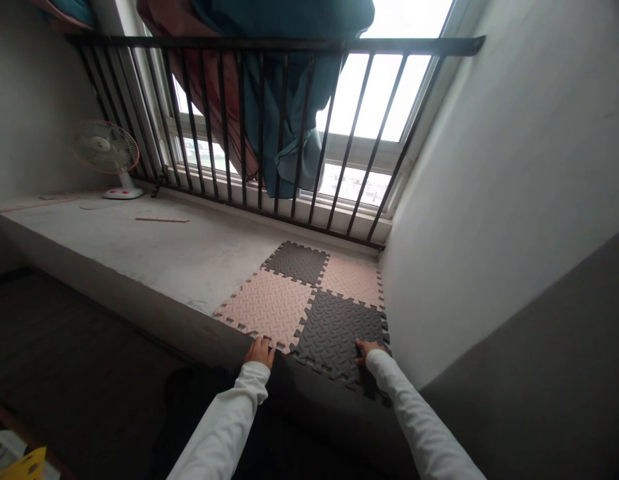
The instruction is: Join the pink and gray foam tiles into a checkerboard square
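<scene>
Four foam puzzle mat tiles lie interlocked in a checker pattern at the right end of the ledge. Nearest me are a pink tile (pixel 266 300) on the left and a dark grey tile (pixel 339 327) on the right. Behind them lie another dark grey tile (pixel 299 262) and another pink tile (pixel 353 280). My left hand (pixel 260 351) rests its fingers at the pink tile's front edge, not wrapped round it. With fingers spread, my right hand (pixel 370 351) presses on the near dark tile by its right edge. The dark tile's front teeth reach the ledge's edge.
A black railing (pixel 274 45) runs along the window, with teal and pink curtains (pixel 284 127) hanging behind it. At the far left a fan (pixel 106 150) stands on the ledge (pixel 139 240), near a thin pink strip (pixel 162 220). A white wall (pixel 464 200) bounds the right side.
</scene>
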The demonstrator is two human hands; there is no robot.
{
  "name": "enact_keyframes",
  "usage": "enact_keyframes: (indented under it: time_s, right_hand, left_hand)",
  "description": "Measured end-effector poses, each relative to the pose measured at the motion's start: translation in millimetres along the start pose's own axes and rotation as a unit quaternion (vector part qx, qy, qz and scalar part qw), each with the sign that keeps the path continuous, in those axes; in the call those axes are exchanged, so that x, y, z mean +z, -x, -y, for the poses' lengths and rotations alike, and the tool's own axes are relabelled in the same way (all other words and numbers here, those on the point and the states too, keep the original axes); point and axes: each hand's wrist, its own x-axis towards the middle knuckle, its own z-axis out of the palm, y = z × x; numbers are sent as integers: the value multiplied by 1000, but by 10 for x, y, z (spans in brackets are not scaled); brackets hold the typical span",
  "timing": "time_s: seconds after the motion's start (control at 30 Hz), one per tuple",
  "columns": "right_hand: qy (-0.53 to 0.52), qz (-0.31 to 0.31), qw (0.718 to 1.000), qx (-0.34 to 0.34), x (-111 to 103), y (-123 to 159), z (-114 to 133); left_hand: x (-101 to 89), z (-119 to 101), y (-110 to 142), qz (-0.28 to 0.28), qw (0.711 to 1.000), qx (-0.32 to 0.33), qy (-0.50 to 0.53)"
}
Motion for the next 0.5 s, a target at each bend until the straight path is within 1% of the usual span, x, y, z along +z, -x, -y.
enact_keyframes:
  time_s: [0.1, 0.23, 0.37, 0.5]
  right_hand:
    - [15, 32, 999, 1, -43, 8, 32]
    - [19, 51, 998, 11, -85, 13, 68]
    - [12, 51, 998, 22, -107, 20, 93]
    - [-3, 45, 999, 24, -103, 22, 99]
  left_hand:
    - [-3, -35, -13, 8, 1000, -6, -6]
    - [-45, -86, -21, 16, 1000, -12, -17]
    - [-109, -97, -36, 19, 999, -16, -25]
    - [-175, -90, -39, 13, 1000, -5, -25]
